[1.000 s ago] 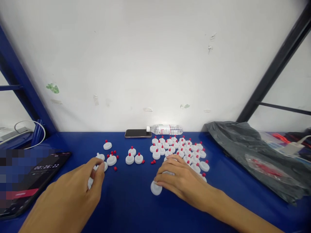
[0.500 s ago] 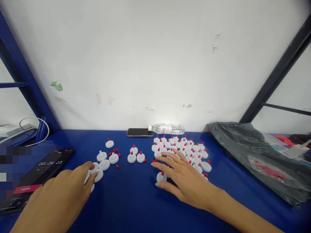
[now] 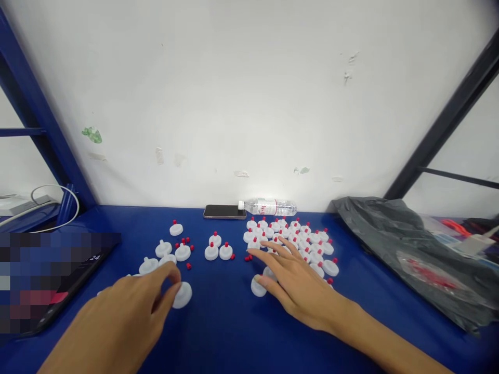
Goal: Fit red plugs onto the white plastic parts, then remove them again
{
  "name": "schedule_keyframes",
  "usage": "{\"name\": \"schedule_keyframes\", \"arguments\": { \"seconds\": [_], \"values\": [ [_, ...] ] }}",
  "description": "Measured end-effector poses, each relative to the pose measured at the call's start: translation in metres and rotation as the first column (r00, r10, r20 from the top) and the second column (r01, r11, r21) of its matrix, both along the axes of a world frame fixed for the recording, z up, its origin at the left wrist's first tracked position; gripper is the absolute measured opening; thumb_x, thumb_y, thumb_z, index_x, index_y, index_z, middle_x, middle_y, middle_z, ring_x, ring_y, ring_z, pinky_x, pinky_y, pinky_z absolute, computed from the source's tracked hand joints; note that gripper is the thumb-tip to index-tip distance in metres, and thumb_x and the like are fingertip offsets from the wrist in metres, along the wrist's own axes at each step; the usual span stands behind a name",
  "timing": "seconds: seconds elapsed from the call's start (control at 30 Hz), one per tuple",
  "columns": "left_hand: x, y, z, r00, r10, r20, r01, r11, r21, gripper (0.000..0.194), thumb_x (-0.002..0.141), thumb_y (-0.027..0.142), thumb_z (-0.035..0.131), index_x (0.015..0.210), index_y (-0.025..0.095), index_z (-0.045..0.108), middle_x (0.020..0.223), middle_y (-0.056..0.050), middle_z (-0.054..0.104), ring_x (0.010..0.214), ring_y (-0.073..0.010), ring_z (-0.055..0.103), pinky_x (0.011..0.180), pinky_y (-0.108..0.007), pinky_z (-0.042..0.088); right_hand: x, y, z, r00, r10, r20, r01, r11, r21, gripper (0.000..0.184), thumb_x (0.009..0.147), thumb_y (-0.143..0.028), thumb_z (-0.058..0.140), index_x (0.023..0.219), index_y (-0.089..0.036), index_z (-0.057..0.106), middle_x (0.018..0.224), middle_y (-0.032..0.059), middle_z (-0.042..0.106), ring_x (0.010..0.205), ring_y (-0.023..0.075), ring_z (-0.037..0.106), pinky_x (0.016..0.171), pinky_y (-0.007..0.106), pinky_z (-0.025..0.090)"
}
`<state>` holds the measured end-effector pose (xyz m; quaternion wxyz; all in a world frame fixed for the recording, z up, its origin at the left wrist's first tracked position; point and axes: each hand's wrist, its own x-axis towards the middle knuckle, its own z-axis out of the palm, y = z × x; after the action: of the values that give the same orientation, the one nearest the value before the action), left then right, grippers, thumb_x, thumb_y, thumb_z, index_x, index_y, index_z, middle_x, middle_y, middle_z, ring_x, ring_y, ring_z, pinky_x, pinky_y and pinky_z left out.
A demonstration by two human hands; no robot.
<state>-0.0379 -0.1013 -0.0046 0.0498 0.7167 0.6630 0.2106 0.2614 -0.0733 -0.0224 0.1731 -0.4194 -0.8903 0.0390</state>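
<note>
My left hand, thumb and forefinger pinched, holds a white nozzle cap low over the blue table. Uncapped white nozzle caps lie behind and beside it, partly hidden by the hand. My right hand is spread palm down at the edge of a large group of white caps with red tips. Its thumb rests on a white cap whose top is covered, with another white cap beside it under the fingers. Small red tips lie loose near the left group.
Several red-tipped caps stand mid-table. A phone and a clear bottle lie by the wall. On the right is a dark grey plastic bag with a clear packet of red pieces. Another phone lies at left.
My left hand has moved right, bringing a white nozzle cap away from the left group. My right hand has stayed nearly in place; its thumb now covers the near cap's top.
</note>
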Motion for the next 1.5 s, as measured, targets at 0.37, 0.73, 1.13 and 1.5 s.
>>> {"name": "schedule_keyframes", "arguments": {
  "seconds": [0.37,0.73,1.13,1.5],
  "values": [
    [0.034,-0.003,0.0,0.952,-0.116,-0.284,-0.026,0.892,-0.451,0.059,0.097,0.037,0.039,0.153,0.019,0.041,0.12,-0.016,0.073,0.109,-0.0373,0.069,0.09,-0.052,0.048,-0.001,0.005,0.008,0.999,0.008,0.049,-0.004,0.996,-0.088,0.059,0.106,-0.05,0.037,0.159,-0.026,0.026,0.144,0.0081,0.06,0.153,0.0269,0.024,0.124,0.062,0.011],
    [0.04,-0.005,0.009,0.945,-0.209,-0.253,0.075,0.889,-0.453,0.03,0.097,0.029,0.036,0.108,0.024,0.064,0.114,-0.009,0.072,0.105,-0.0316,0.069,0.079,-0.041,0.047,-0.003,0.005,0.005,0.998,0.048,0.039,-0.046,0.996,-0.071,0.05,0.108,-0.039,0.034,0.156,-0.027,0.031,0.144,0.0056,0.059,0.148,0.0276,0.033,0.123,0.062,0.016],
    [0.038,-0.004,-0.001,0.947,-0.208,-0.244,0.078,0.887,-0.455,0.03,0.096,0.03,0.037,0.107,0.022,0.064,0.119,-0.012,0.07,0.108,-0.0333,0.067,0.083,-0.045,0.047,-0.002,0.0,0.007,0.995,0.071,0.065,-0.071,0.997,-0.001,0.047,0.098,-0.012,0.041,0.144,-0.021,0.047,0.118,0.01,0.072,0.134,0.0251,0.049,0.122,0.062,0.016],
    [0.041,-0.003,-0.006,0.944,-0.215,-0.251,0.088,0.895,-0.437,0.035,0.096,0.03,0.04,0.123,0.024,0.061,0.13,-0.013,0.063,0.104,-0.0304,0.069,0.087,-0.046,0.05,-0.007,0.002,-0.002,0.985,0.172,0.024,-0.173,0.982,0.068,0.022,0.105,-0.023,0.049,0.114,-0.027,0.068,0.099,-0.0014,0.076,0.12,0.018,0.058,0.124,0.047,0.016]
  ]
}}
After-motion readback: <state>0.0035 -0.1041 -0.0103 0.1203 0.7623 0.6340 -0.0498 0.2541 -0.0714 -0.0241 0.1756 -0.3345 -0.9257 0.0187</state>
